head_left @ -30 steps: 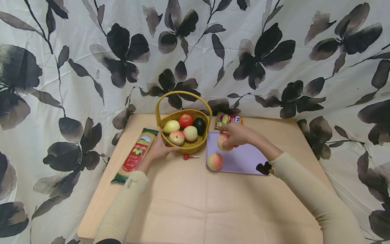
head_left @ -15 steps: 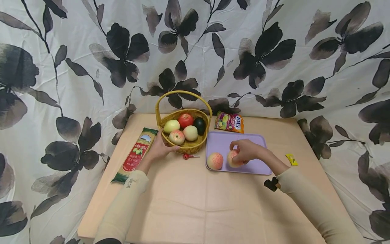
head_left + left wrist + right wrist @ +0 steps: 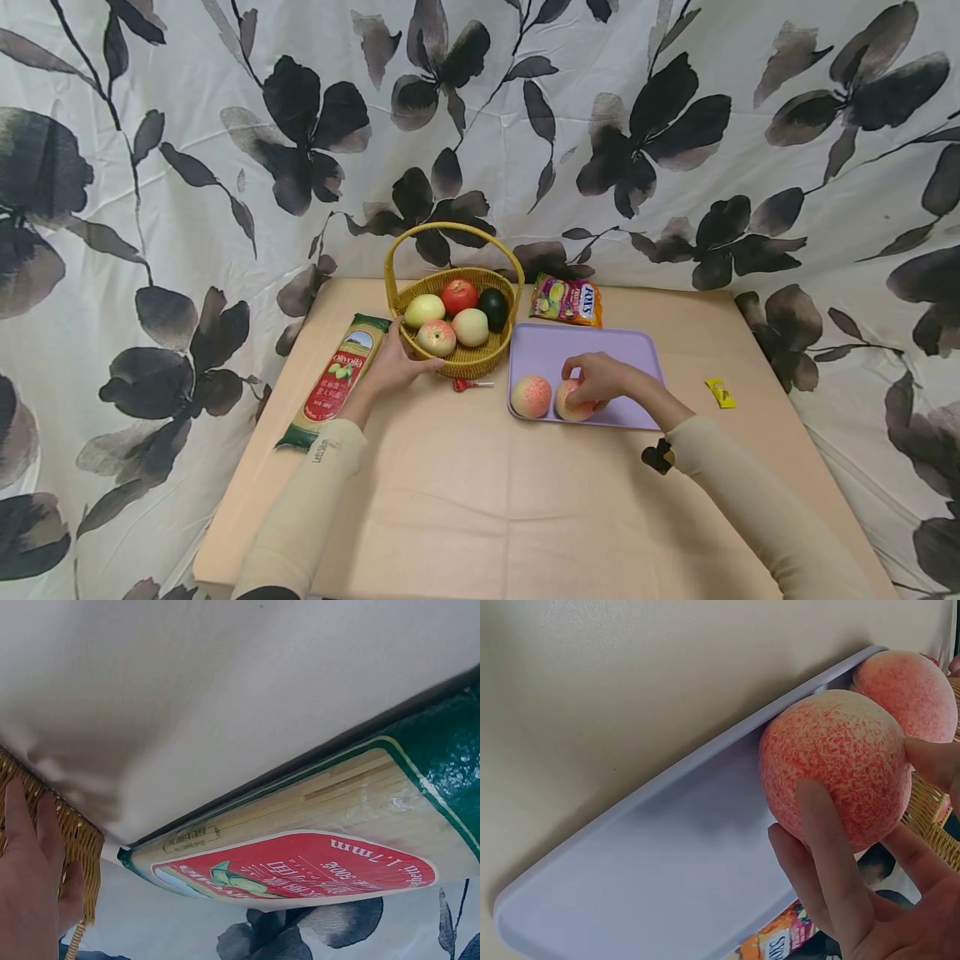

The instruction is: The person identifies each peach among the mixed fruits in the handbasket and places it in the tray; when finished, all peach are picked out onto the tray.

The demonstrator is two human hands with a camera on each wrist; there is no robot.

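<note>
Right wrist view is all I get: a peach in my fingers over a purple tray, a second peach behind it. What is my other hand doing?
Observer: The left hand rests against the side of the basket.
Operator: What is in it?
Observer: Five fruits, among them a red one and a dark one.
Operator: Anything beside that hand?
Observer: A pasta packet lies just left of it on the table.
</note>
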